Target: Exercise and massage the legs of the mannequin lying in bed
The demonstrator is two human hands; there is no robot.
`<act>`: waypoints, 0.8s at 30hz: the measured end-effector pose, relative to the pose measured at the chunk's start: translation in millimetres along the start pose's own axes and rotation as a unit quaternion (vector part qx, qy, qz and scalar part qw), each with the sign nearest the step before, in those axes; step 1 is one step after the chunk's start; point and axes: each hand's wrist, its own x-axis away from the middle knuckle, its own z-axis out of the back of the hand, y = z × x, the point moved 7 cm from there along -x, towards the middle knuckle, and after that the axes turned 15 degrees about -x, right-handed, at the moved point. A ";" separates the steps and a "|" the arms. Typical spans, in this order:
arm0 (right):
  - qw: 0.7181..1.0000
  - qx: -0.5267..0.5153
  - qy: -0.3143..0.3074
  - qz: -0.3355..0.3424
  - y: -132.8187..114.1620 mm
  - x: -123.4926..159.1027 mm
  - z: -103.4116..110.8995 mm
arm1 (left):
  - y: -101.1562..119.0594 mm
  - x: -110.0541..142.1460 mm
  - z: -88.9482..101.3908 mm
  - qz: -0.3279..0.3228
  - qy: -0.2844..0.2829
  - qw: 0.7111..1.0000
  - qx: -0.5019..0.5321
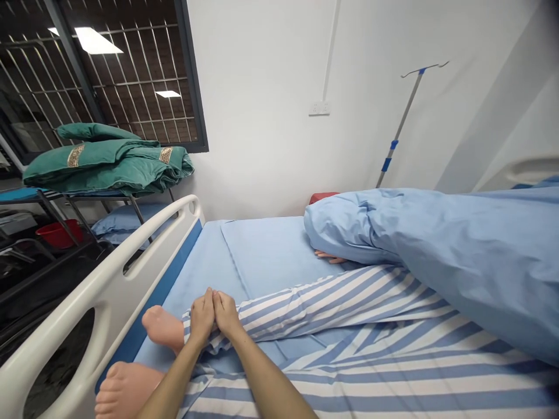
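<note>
A manikin lies on the bed in blue-and-white striped trousers (305, 302), its smooth, plastic-looking feet (163, 329) bare. My left hand (202, 317) is closed around the far trouser leg just above the ankle. Right beside it, my right hand (226, 313) grips the same leg slightly higher, and the two hands touch. Their fingertips curl over the far side of the leg, partly out of sight. The near foot (124, 390) and near leg lie below my forearms. A light blue quilt (437, 233) covers the upper body, with a manikin hand (331, 256) showing under its edge.
A white footboard (109, 291) rises at the left end of the bed. Behind it, folded green bedding (109, 163) rests on a metal-framed stand above a red basin (61, 233). An IV pole (399, 131) stands by the wall beyond the bed.
</note>
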 end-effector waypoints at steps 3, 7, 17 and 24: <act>0.998 -0.056 0.017 -0.023 1.0 -2.1 4.4 | 24.2 -7.1 3.6 -0.013 -0.013 0.990 0.137; 0.989 -0.103 0.068 -0.081 8.0 -5.6 17.8 | 34.8 -9.5 -6.5 0.016 -0.003 0.986 0.163; 0.992 -0.006 0.091 -0.087 1.0 -4.6 22.3 | 2.6 4.4 -33.3 0.017 -0.036 0.999 -0.008; 0.991 0.127 -0.043 0.014 -31.9 -18.9 20.6 | 4.1 3.4 -36.1 0.006 -0.055 0.998 -0.030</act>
